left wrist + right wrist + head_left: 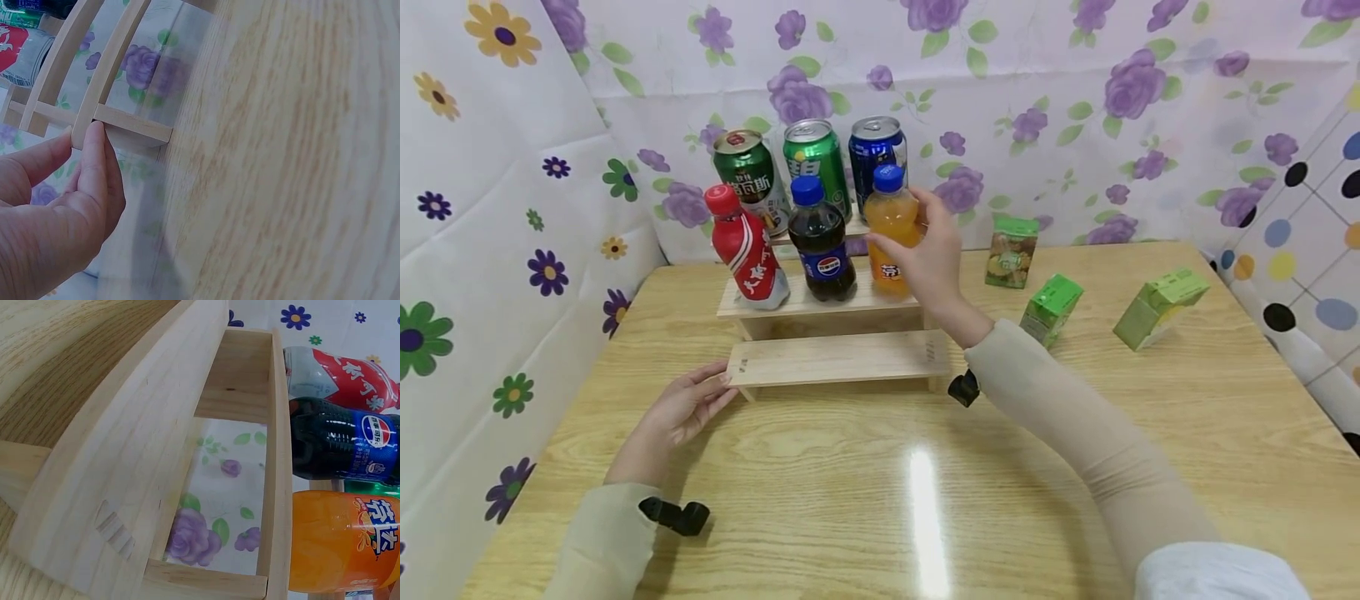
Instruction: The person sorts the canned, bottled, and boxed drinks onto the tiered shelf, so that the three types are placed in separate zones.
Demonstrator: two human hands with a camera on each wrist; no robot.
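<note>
My right hand [938, 254] grips an orange soda bottle [891, 218] with a blue cap, thumb in front and fingers behind, at the right end of the middle step of a wooden tiered rack [838, 357]. The left hand [688, 406] pinches the left end of the rack's lowest board, thumb on one face and fingers on the other in the left wrist view. Beside the orange bottle stands a dark cola bottle [820, 242], then a red-and-white bottle [747, 250] leaning slightly. In the right wrist view the orange bottle's base [312, 540] is right at the board.
On the top step behind are a dark green can [751, 179], a green can [816, 162] and a blue can [876, 146]. Three small green drink cartons stand to the right: one at the back [1011, 252], one nearer [1051, 308], one tilted [1161, 306]. Patterned cloth hangs behind.
</note>
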